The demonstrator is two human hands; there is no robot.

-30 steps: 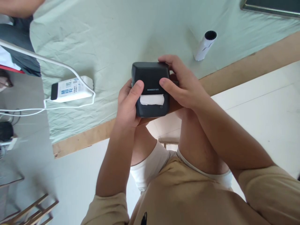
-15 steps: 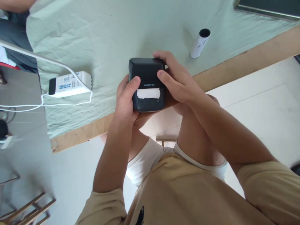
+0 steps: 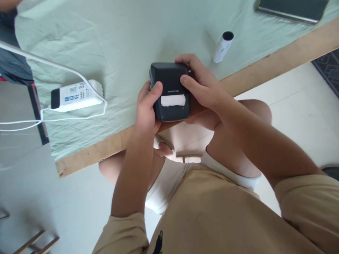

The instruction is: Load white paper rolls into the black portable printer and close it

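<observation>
A black label printer (image 3: 169,79) is gripped between both hands at the front edge of the table. White paper (image 3: 173,100) shows at the slot across its face. My left hand (image 3: 148,106) is closed on the printer's left side, thumb on the top face. My right hand (image 3: 202,83) wraps the right side, with its thumb on the upper face and a finger over the far edge. The fingers beneath the printer are hidden. Beyond my right hand a white tube (image 3: 224,47) with a dark opening stands tilted in the view.
On the left of the green tablecloth (image 3: 127,35) lies a white power adapter or power strip (image 3: 79,96) with a white cable (image 3: 53,62) across it. A dark flat device (image 3: 293,8) lies at the far right. The wooden table edge (image 3: 97,150) runs in front of me.
The camera view has shifted slightly, and the printer with both hands appears a little farther right and up. Both hands keep the same hold. My left knee appears spread farther left.
</observation>
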